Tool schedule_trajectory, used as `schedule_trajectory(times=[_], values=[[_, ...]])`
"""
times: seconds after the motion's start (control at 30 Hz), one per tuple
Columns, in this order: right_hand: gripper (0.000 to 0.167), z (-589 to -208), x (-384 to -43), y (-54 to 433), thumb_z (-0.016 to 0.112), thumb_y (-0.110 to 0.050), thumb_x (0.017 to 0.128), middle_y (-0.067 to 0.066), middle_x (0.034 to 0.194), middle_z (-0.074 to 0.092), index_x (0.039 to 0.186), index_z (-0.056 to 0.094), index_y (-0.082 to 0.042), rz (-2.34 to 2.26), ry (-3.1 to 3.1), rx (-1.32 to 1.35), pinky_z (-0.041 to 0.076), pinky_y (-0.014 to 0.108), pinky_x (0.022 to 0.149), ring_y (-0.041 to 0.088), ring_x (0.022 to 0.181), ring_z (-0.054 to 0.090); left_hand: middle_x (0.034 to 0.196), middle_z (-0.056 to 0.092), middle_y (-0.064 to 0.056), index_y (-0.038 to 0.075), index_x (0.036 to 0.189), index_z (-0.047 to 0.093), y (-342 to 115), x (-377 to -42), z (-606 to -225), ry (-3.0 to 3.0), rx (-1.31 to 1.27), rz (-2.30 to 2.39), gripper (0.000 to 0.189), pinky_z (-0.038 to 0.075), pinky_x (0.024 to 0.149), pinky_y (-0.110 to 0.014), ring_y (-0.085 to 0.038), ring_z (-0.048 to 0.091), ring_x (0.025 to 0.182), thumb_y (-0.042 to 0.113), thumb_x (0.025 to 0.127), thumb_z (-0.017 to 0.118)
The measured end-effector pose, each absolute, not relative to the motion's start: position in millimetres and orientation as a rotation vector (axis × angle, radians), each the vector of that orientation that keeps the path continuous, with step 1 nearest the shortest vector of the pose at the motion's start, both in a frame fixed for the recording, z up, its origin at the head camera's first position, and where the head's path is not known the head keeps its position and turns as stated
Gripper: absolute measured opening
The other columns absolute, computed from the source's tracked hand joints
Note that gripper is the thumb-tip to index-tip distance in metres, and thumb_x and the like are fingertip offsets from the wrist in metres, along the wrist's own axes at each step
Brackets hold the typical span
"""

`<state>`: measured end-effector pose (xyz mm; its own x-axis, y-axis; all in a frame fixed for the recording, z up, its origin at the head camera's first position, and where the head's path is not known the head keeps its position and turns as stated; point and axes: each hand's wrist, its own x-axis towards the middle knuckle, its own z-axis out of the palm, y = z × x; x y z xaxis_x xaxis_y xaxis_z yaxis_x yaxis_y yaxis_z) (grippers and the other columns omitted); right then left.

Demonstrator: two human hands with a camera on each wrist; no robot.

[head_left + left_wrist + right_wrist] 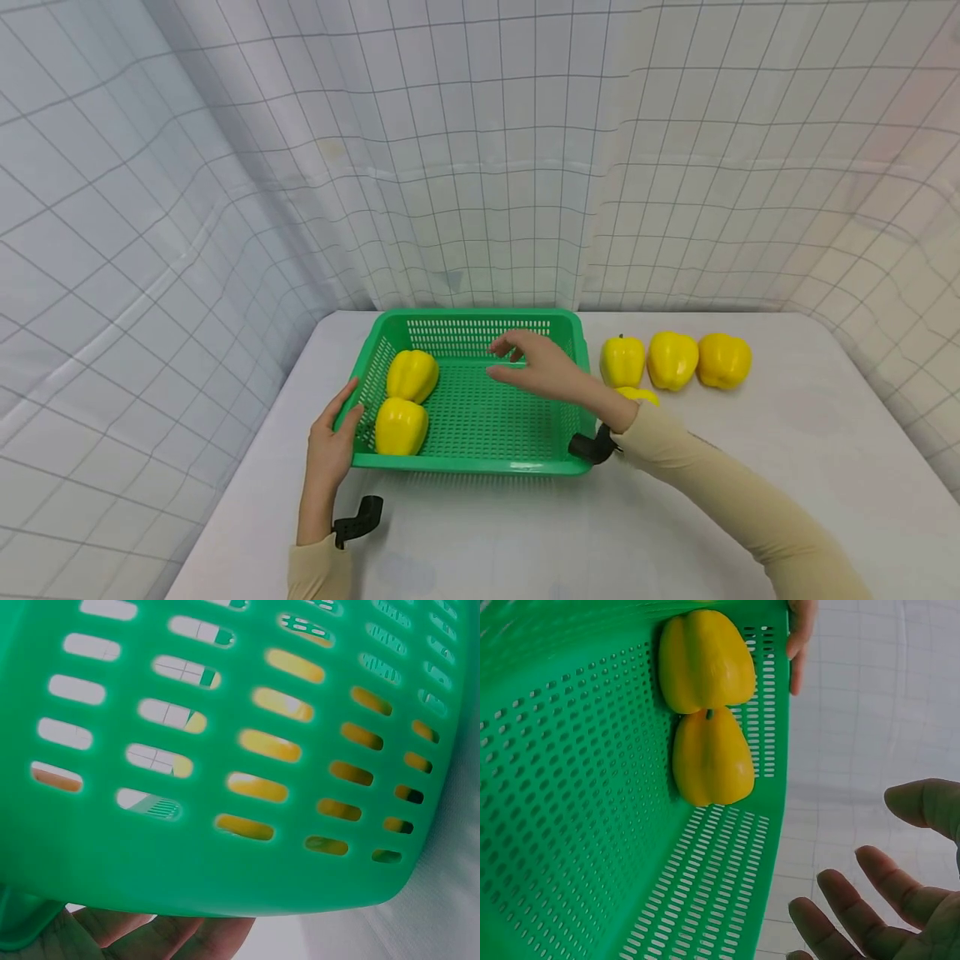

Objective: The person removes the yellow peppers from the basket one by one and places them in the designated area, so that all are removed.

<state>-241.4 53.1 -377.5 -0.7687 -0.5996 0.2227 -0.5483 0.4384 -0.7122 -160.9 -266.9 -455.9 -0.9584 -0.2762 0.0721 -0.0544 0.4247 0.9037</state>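
Observation:
A green plastic basket (468, 465) with slotted walls stands on the table, two yellow bell peppers inside along its left wall. One bell pepper (412, 376) lies toward the back and the other (401, 427) toward the front; they touch in the right wrist view. My left hand (330, 442) grips the basket's left rim, and in the left wrist view its fingers (157, 936) show at the rim's edge. My right hand (536, 364) hovers over the basket's right half, fingers spread and holding nothing. The right wrist view shows its thumb (926, 804) apart from the fingers.
Right of the basket, a row of three yellow bell peppers (672, 361) lies on the white table (810, 433). Another yellow bell pepper (640, 395) is partly hidden by my right forearm. A white grid-patterned curtain (480, 167) hangs behind and at both sides.

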Motion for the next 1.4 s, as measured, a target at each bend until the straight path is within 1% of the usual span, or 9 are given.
schedule_trajectory(times=[0.23,0.4,0.7,0.8,0.93,1.1,1.17,1.33,1.4], values=[[0.028,-385.5,-251.1,17.4,0.064,-0.026,0.091,0.007,0.107,0.064,0.113,0.063,-0.008,-1.057,2.560,-1.101,0.048,0.029,0.079,0.020,0.094,0.060,0.149,0.034,-0.010,0.020,0.145,0.043,-267.2,-159.2,-455.8,-2.462,0.279,-1.562,0.047,0.023,0.106,-0.055,-0.031,0.026,0.137,0.031,0.100,0.049],[0.031,-391.6,-253.5,-5.4,0.063,-0.029,0.092,0.011,0.109,0.065,0.114,0.062,-0.008,-0.961,2.519,-1.092,0.049,0.029,0.075,0.017,0.089,0.062,0.148,0.034,-0.010,0.020,0.145,0.043,-265.9,-159.3,-455.0,-2.461,0.277,-1.553,0.047,0.025,0.106,-0.055,-0.031,0.027,0.136,0.031,0.100,0.049],[0.043,-403.5,-261.4,-37.5,0.061,-0.040,0.092,0.005,0.109,0.064,0.120,0.060,-0.007,-0.798,2.412,-1.046,0.047,0.027,0.073,0.016,0.093,0.058,0.149,0.034,-0.010,0.022,0.145,0.043,-266.1,-160.2,-454.4,-2.471,0.288,-1.546,0.046,0.025,0.105,-0.056,-0.031,0.028,0.136,0.031,0.100,0.049],[0.051,-409.4,-262.9,-46.7,0.061,-0.043,0.091,0.006,0.115,0.062,0.127,0.057,-0.007,-0.759,2.379,-1.030,0.047,0.027,0.077,0.014,0.096,0.056,0.149,0.033,-0.010,0.022,0.145,0.043,-265.9,-160.4,-454.4,-2.481,0.303,-1.547,0.046,0.024,0.105,-0.056,-0.031,0.027,0.136,0.031,0.100,0.049],[0.058,-414.3,-263.5,-57.2,0.061,-0.046,0.090,0.007,0.124,0.057,0.132,0.053,-0.007,-0.730,2.354,-0.979,0.045,0.028,0.084,0.015,0.103,0.054,0.149,0.033,-0.010,0.023,0.145,0.042,-266.4,-160.2,-454.8,-2.482,0.300,-1.542,0.046,0.024,0.105,-0.056,-0.031,0.027,0.136,0.032,0.100,0.048],[0.060,-419.5,-262.9,-68.6,0.062,-0.049,0.088,0.006,0.127,0.054,0.133,0.053,-0.009,-0.708,2.308,-0.917,0.042,0.030,0.090,0.015,0.108,0.051,0.149,0.034,-0.010,0.023,0.145,0.043,-268.0,-158.1,-456.0,-2.471,0.291,-1.524,0.046,0.026,0.104,-0.057,-0.032,0.028,0.136,0.032,0.100,0.048],[0.059,-421.6,-263.2,-71.6,0.062,-0.048,0.088,0.004,0.126,0.055,0.132,0.053,-0.009,-0.714,2.280,-0.908,0.041,0.029,0.091,0.015,0.108,0.050,0.149,0.034,-0.010,0.022,0.145,0.043,-268.0,-158.0,-456.4,-2.467,0.294,-1.527,0.046,0.025,0.104,-0.057,-0.032,0.028,0.136,0.032,0.100,0.048],[0.052,-425.0,-264.1,-73.2,0.063,-0.044,0.089,0.000,0.115,0.055,0.129,0.053,-0.011,-0.762,2.197,-0.887,0.041,0.027,0.088,0.012,0.101,0.049,0.149,0.034,-0.009,0.022,0.145,0.043,-266.6,-159.0,-456.1,-2.471,0.292,-1.547,0.046,0.024,0.105,-0.056,-0.031,0.027,0.136,0.032,0.100,0.048],[0.052,-426.1,-264.4,-72.8,0.063,-0.043,0.089,-0.001,0.114,0.054,0.128,0.052,-0.011,-0.785,2.170,-0.876,0.041,0.028,0.088,0.012,0.100,0.049,0.149,0.034,-0.009,0.022,0.145,0.043,-266.3,-158.8,-455.7,-2.476,0.296,-1.545,0.046,0.024,0.105,-0.056,-0.031,0.027,0.136,0.032,0.100,0.048]])
